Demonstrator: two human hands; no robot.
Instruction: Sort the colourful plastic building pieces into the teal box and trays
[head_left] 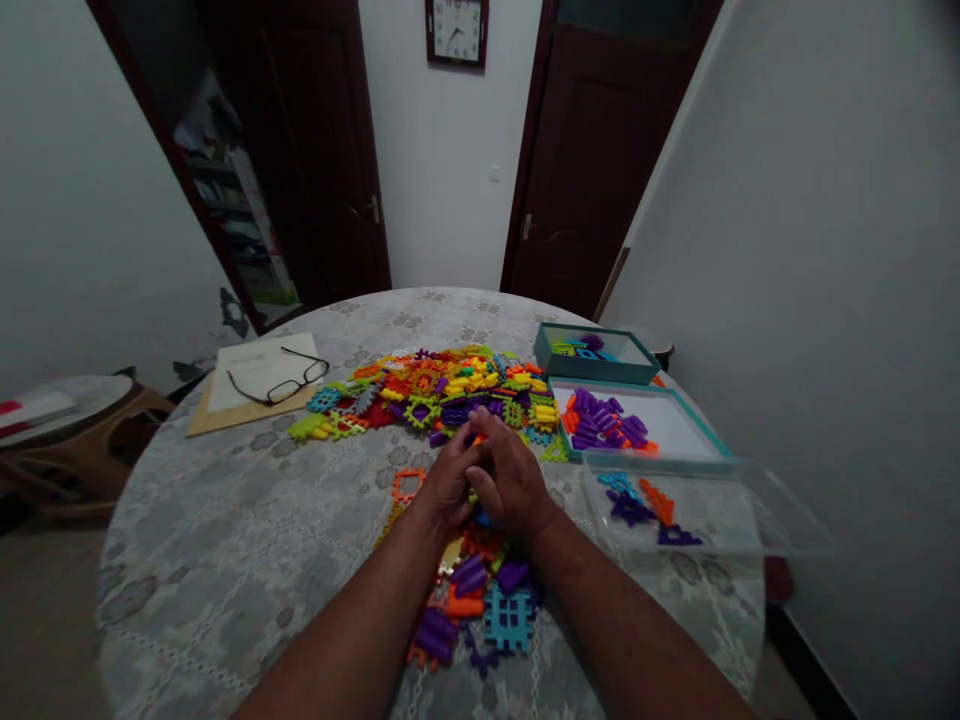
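My left hand [450, 478] and my right hand [513, 482] meet over the middle of the table, their closed fingers pressed together. Anything they hold is hidden by the fingers. Beneath them and nearer to me lies a small heap of plastic building pieces. It includes a light blue square lattice piece [509, 617], purple ribbed tubes [436, 634], an orange tube [465, 601] and an orange square frame [409, 485]. Just beyond my fingertips spreads a larger pile of mixed plastic pieces [424, 380] in yellow, orange, green, purple and red.
At the right, a teal-edged white tray [694, 425] holds purple and orange tubes. Behind it stands a teal box [600, 370]; in front, a clear plastic lid [720, 530] holds several pieces. Black glasses [285, 390] rest on papers [247, 372] at the left.
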